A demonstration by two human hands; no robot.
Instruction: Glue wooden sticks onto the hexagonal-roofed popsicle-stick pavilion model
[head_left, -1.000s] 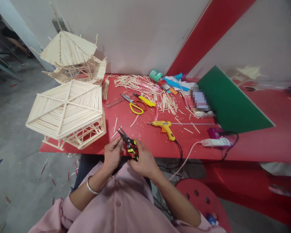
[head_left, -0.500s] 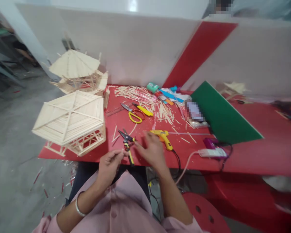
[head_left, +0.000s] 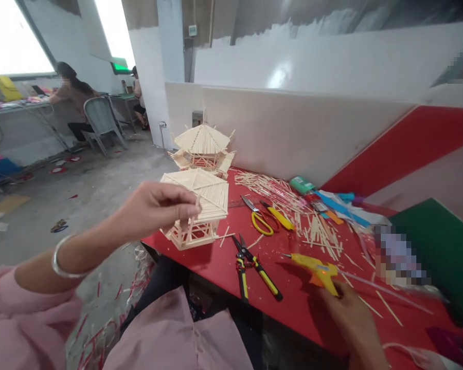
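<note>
My left hand is raised in front of the nearer stick house, fingers pinched together; whatever they hold is too small to make out. My right hand is low at the table's front edge, its fingers closed on the handle of the yellow glue gun, which lies on the red table. The black-and-yellow pliers lie open on the table between my hands, with no hand on them.
A second stick house stands behind the first, by the white partition. Yellow scissors, a heap of loose sticks, a green board and packets lie on the table. People sit at a far desk at left.
The view swung up and left. My right hand let go of the pliers, which now lie on the table, and moved right to the glue gun. My left hand rose, still pinched.
</note>
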